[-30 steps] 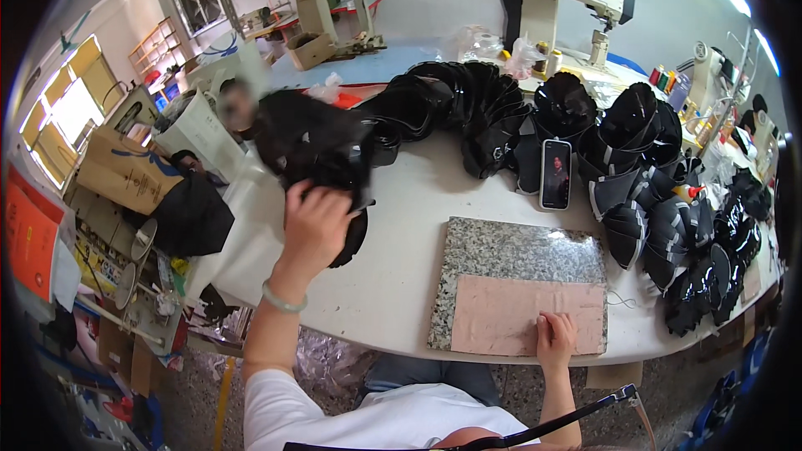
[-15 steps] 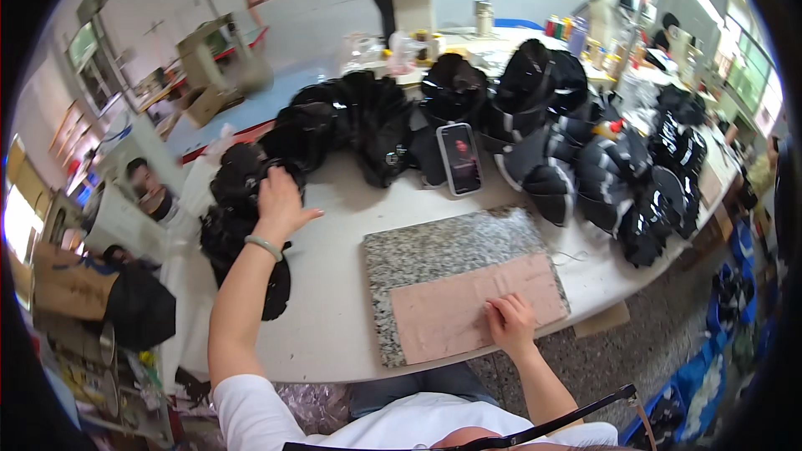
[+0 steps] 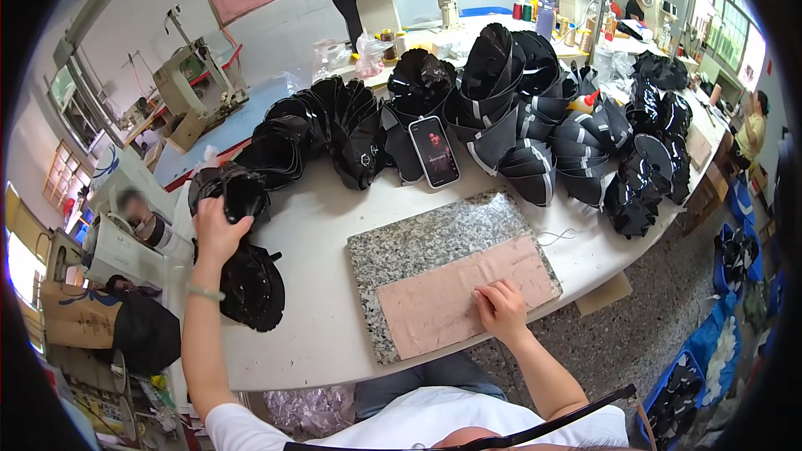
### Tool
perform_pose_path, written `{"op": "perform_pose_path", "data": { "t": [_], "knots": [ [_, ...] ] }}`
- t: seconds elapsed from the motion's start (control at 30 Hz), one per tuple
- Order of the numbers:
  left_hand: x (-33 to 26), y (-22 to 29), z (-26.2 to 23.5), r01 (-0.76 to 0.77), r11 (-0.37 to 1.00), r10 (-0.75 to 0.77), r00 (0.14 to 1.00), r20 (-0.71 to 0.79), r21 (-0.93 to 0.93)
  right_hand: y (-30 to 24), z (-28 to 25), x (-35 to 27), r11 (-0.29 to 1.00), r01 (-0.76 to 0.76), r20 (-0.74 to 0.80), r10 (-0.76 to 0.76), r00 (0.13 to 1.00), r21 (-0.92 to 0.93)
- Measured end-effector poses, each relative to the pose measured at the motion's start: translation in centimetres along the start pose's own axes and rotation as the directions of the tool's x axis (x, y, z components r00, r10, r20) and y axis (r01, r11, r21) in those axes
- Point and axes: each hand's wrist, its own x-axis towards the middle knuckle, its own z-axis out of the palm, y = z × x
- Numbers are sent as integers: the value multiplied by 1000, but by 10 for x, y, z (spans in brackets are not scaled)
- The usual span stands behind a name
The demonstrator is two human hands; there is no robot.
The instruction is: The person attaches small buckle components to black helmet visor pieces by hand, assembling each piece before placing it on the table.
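My left hand [image 3: 219, 230] reaches to the left side of the white table, at a pile of glossy black pieces [image 3: 244, 194]. Its thumb stands apart from the fingers, whose tips are partly hidden against the pile. Just nearer lies another bunch of curved black pieces [image 3: 255, 288]. My right hand [image 3: 501, 309] rests with curled fingers on a pinkish sheet [image 3: 430, 309], and nothing shows in it. That sheet covers the near part of a speckled granite slab [image 3: 409, 255].
A phone [image 3: 434, 152] leans against stacked black pieces [image 3: 359, 138] behind the slab. More nested black pieces with grey strips [image 3: 528, 169] fill the right. A red-tipped bottle [image 3: 585, 103] lies among them. A sewing machine [image 3: 380, 0] stands behind; blue bins [image 3: 681, 392] sit on the floor at right.
My left hand has shifted left and slightly nearer across the black pile, its thumb still apart. The whole view has swung a little. My right hand stays on the pinkish sheet.
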Motion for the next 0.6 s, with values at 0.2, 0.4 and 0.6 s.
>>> {"op": "perform_pose_path", "data": {
  "t": [0.2, 0.4, 0.6],
  "knots": [
    [-68, 58, -60, -195, 981, 191, 915, -356, 25, -3, 2, 0, 999, 1, -12, -2, 1000, -42],
    [-132, 124, -46, -539, 840, 481, 694, -536, 55, -4, 1, -3, 999, 9, -17, -9, 1000, -38],
    [-179, 204, 17, -700, 701, 697, 713, -75, -136, -1, -1, -13, 773, -451, 35, 488, 872, 445]
  ]
}}
